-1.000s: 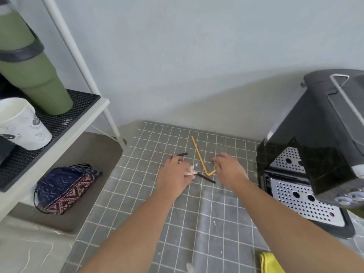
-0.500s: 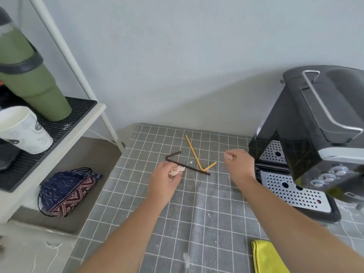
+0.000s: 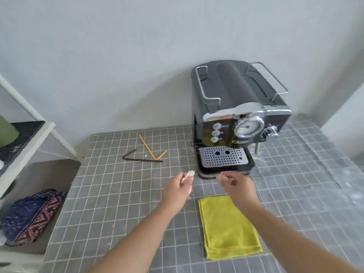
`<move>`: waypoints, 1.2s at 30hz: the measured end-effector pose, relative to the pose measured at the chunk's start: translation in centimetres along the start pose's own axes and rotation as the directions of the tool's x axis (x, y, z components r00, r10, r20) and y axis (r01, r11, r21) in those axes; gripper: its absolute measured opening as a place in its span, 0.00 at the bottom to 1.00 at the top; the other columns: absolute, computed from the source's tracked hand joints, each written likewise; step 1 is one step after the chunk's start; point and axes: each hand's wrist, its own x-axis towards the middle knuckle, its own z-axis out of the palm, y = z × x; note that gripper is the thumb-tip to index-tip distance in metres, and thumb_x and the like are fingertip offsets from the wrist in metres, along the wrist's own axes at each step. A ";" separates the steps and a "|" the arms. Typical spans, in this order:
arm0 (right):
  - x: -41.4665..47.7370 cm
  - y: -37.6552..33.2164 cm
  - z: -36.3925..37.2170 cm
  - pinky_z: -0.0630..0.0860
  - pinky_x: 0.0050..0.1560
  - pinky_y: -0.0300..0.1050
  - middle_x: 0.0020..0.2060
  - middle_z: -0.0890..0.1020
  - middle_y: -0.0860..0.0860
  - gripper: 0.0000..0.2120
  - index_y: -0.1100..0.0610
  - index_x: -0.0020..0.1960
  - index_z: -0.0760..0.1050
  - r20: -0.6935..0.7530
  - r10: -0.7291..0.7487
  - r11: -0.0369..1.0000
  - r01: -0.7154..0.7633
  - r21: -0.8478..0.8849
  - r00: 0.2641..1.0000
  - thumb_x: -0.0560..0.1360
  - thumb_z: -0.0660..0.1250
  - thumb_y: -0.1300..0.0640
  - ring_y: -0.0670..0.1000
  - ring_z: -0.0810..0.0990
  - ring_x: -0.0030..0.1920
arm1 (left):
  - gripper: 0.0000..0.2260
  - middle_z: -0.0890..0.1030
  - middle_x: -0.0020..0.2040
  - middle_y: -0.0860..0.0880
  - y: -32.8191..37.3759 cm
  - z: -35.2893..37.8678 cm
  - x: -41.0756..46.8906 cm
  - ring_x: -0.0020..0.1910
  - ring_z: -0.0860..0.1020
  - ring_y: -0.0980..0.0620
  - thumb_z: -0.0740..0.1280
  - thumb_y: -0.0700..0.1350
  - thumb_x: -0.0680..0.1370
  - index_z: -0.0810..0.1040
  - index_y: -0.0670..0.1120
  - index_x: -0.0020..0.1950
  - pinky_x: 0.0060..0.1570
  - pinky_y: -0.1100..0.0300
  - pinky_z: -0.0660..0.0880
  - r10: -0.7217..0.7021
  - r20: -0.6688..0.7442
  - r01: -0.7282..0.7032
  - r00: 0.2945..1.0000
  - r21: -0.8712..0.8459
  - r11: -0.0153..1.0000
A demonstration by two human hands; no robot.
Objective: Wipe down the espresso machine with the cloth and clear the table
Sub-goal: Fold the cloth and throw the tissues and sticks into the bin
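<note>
While both hands hover at the centre of the frame, each pinching a small pale scrap, the left hand (image 3: 180,189) between thumb and fingers and the right hand (image 3: 235,183) at its fingertips, the yellow cloth (image 3: 226,227) lies just below the right hand, so this hand is the nearer one, I judge. It is folded flat into a rectangle on the grey gridded table (image 3: 118,203), with its long axis running from the hands toward the lower edge of the frame. Just above the hands stands the black and chrome espresso machine (image 3: 236,115), and 2 bent straws (image 3: 145,154), 1 brown and 1 orange, lie to the upper left of the left hand, well apart from the cloth.
</note>
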 end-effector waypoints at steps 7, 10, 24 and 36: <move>-8.7 9.5 -13.3 0.69 0.35 0.33 0.39 0.81 0.48 0.06 0.50 0.51 0.80 -0.216 0.116 0.992 -0.102 0.078 0.970 0.74 0.68 0.52 0.43 0.78 0.37 | 0.11 0.79 0.40 0.48 5.3 16.8 -5.8 0.39 0.79 0.48 0.63 0.55 0.77 0.76 0.49 0.45 0.44 0.47 0.81 0.041 0.303 -0.071 0.952 0.089 0.993; -14.1 15.1 -20.0 0.72 0.42 0.34 0.41 0.82 0.47 0.06 0.49 0.50 0.79 -0.353 0.201 0.978 -0.165 0.129 0.914 0.73 0.69 0.51 0.44 0.79 0.42 | 0.16 0.77 0.33 0.50 6.9 25.3 -9.1 0.35 0.78 0.49 0.63 0.59 0.75 0.75 0.46 0.41 0.44 0.45 0.80 0.050 0.454 -0.126 0.890 0.139 0.982; -38.3 37.8 -31.6 0.69 0.32 0.31 0.31 0.78 0.48 0.07 0.48 0.41 0.77 -0.467 0.636 0.770 -0.546 0.330 0.614 0.71 0.72 0.58 0.44 0.74 0.30 | 0.13 0.81 0.45 0.44 1.7 51.6 -24.9 0.41 0.77 0.50 0.65 0.55 0.76 0.71 0.47 0.40 0.37 0.62 0.70 -0.219 0.831 -0.467 0.511 0.482 0.741; -38.2 46.8 -30.9 0.73 0.59 0.49 0.68 0.69 0.53 0.23 0.53 0.70 0.65 -0.339 0.727 0.669 -0.727 0.154 0.597 0.77 0.63 0.56 0.55 0.75 0.61 | 0.25 0.63 0.73 0.45 -3.5 59.3 -23.7 0.70 0.65 0.46 0.58 0.58 0.79 0.66 0.46 0.72 0.68 0.52 0.65 -0.297 0.780 -0.486 0.551 0.589 0.646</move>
